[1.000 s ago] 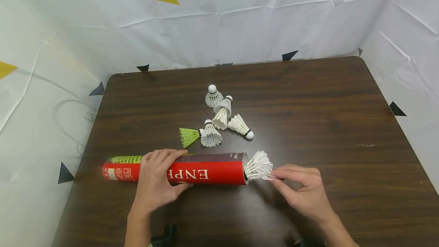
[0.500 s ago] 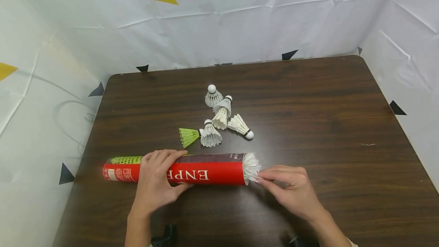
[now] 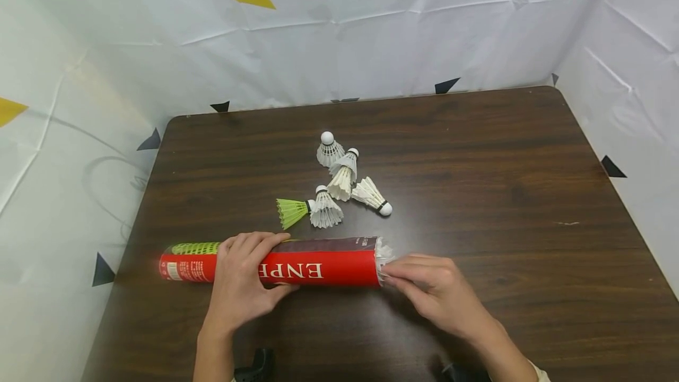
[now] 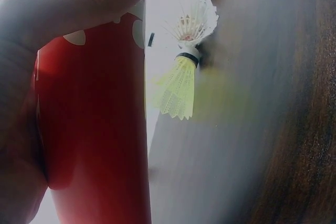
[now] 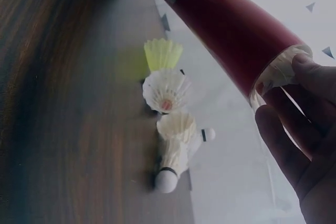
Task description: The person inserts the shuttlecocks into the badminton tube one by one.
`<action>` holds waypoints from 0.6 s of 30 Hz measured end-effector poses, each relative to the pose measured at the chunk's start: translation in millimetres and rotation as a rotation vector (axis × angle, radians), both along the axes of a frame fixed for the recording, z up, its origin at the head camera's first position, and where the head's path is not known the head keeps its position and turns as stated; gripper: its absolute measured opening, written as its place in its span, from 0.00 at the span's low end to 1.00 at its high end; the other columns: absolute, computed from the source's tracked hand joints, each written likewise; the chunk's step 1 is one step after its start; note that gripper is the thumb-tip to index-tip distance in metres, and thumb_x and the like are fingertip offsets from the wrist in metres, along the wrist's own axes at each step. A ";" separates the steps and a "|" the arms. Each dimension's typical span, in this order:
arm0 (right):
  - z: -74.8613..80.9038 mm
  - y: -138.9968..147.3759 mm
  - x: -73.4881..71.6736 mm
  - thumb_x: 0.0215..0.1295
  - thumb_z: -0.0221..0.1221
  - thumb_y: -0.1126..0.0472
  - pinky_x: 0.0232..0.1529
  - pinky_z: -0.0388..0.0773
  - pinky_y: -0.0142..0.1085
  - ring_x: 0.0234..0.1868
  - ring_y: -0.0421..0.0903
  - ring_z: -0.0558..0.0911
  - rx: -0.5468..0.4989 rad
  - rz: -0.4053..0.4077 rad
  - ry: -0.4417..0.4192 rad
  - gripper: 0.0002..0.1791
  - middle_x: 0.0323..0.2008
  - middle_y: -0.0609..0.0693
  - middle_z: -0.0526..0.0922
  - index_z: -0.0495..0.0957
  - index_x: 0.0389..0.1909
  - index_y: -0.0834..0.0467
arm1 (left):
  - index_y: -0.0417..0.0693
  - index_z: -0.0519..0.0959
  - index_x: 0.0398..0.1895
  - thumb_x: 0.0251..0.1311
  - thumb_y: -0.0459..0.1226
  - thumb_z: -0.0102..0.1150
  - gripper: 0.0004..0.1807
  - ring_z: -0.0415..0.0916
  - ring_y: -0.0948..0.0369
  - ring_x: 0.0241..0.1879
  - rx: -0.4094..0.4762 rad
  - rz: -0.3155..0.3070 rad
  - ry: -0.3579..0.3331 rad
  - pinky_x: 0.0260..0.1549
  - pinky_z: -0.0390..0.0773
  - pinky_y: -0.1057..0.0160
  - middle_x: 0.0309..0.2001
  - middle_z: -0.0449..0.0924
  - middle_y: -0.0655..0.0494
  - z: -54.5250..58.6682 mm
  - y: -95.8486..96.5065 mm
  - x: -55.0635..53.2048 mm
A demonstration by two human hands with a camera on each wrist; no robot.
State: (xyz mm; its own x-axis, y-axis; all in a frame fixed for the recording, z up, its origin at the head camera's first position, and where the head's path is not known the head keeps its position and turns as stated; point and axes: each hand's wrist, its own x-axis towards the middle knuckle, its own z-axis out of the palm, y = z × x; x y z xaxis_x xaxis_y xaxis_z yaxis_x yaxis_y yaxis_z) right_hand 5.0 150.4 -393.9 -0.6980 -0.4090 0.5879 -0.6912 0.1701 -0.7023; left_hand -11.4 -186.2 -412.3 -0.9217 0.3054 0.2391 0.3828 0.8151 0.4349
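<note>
A red and dark shuttlecock tube [image 3: 329,261] lies on its side, its mouth facing right. My left hand [image 3: 241,282] grips it around the middle, thumb on the near side; the left wrist view shows the thumb across the red tube wall [image 4: 94,119]. At the mouth, only the feather tips of a white shuttlecock [image 3: 383,252] stick out, with the rest hidden inside. My right hand [image 3: 435,290] pinches those feathers between thumb and fingers. In the right wrist view the right hand's fingers [image 5: 283,140] are right at the tube's rim [image 5: 257,90].
Behind the tube lie a yellow-green shuttlecock [image 3: 292,212], a white one [image 3: 326,211] against it, and another [image 3: 372,194] on its side. Farther back are an overlapping pair [image 3: 342,184] and an upright shuttlecock [image 3: 328,152]. White sheeting [image 3: 339,58] walls the brown table [image 3: 477,158].
The white shuttlecock has slid leftward into the tube, from mostly feathers showing to just the tips. My right hand has moved left with it. The left hand and tube have stayed put.
</note>
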 end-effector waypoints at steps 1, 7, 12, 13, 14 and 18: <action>0.8 -0.7 -0.9 0.45 0.69 0.78 0.42 0.80 0.30 0.36 0.43 0.85 0.003 0.009 0.006 0.21 0.37 0.49 0.87 0.85 0.43 0.62 | 0.61 0.76 0.59 0.26 0.52 0.83 0.46 0.71 0.59 0.53 0.000 0.000 0.001 0.55 0.63 0.42 0.52 0.78 0.61 -0.2 0.0 -0.2; 4.1 -2.2 -4.2 0.57 0.65 0.73 0.49 0.78 0.31 0.41 0.44 0.85 0.070 0.055 -0.010 0.14 0.40 0.48 0.87 0.85 0.44 0.60 | 0.61 0.76 0.59 0.26 0.52 0.83 0.46 0.71 0.59 0.53 0.003 0.000 0.003 0.55 0.63 0.42 0.52 0.78 0.61 -0.1 0.2 -0.4; 6.9 -3.8 -6.9 0.56 0.64 0.75 0.49 0.77 0.31 0.42 0.43 0.84 0.122 0.089 -0.024 0.15 0.40 0.46 0.86 0.85 0.43 0.58 | 0.61 0.76 0.59 0.26 0.52 0.84 0.46 0.71 0.59 0.53 0.007 -0.002 0.004 0.55 0.62 0.42 0.52 0.78 0.61 0.3 0.6 -0.4; 7.6 -4.2 -7.8 0.55 0.63 0.76 0.49 0.77 0.31 0.42 0.42 0.84 0.127 0.097 -0.027 0.16 0.40 0.46 0.85 0.85 0.42 0.57 | 0.61 0.76 0.59 0.26 0.52 0.84 0.46 0.71 0.59 0.53 0.007 -0.001 0.004 0.55 0.62 0.42 0.52 0.78 0.61 0.3 0.7 -0.5; 8.3 -4.6 -8.5 0.55 0.63 0.76 0.49 0.77 0.30 0.42 0.42 0.84 0.135 0.103 -0.040 0.16 0.39 0.45 0.85 0.85 0.41 0.57 | 0.61 0.76 0.59 0.26 0.52 0.84 0.46 0.71 0.59 0.53 0.007 -0.002 0.004 0.55 0.62 0.42 0.52 0.78 0.61 0.2 0.8 -0.6; 10.3 -6.1 -11.9 0.55 0.62 0.76 0.48 0.77 0.29 0.42 0.39 0.83 0.161 0.125 -0.067 0.15 0.38 0.43 0.84 0.84 0.39 0.55 | 0.61 0.76 0.59 0.26 0.52 0.83 0.47 0.71 0.60 0.52 0.006 0.005 0.006 0.56 0.63 0.43 0.52 0.78 0.61 0.0 0.8 -0.8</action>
